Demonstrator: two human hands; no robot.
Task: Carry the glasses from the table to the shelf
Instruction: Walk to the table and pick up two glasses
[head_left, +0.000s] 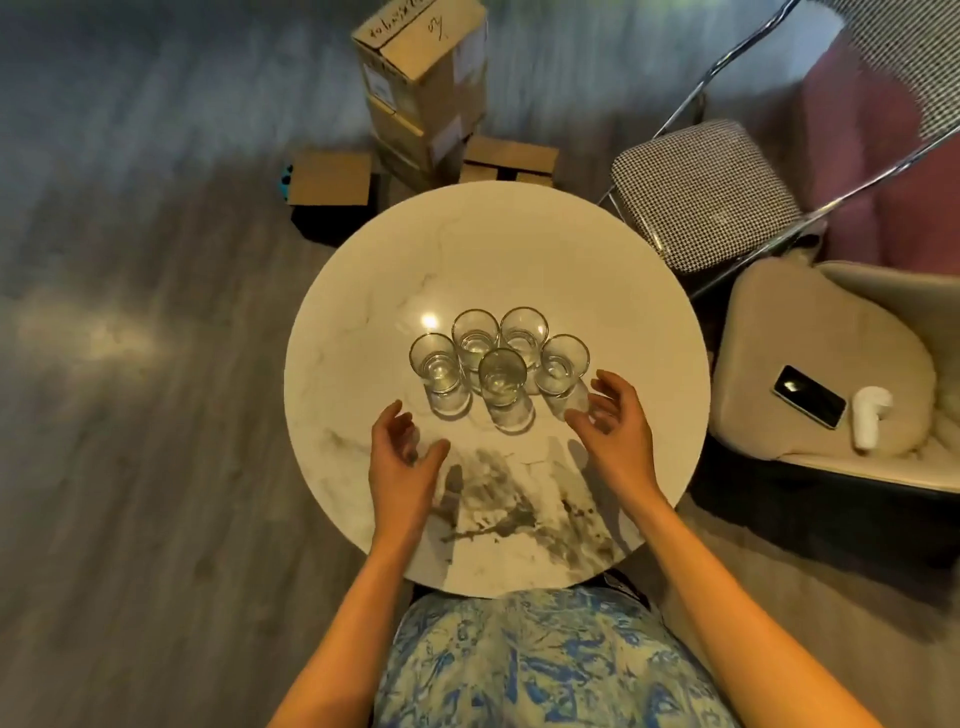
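Several clear drinking glasses (501, 376) stand upright in a tight cluster near the middle of a round white marble table (363, 291). My left hand (402, 460) hovers over the table just below and left of the cluster, fingers apart, holding nothing. My right hand (618, 428) hovers at the cluster's lower right, close to the rightmost glass (563, 364), fingers spread and empty. Neither hand touches a glass. No shelf is in view.
Stacked cardboard boxes (423, 88) stand on the wooden floor beyond the table. A houndstooth chair (706, 192) with a metal frame is at the right rear. A beige cushioned seat (821, 358) at the right holds a phone (809, 396) and a white earbud case (870, 423).
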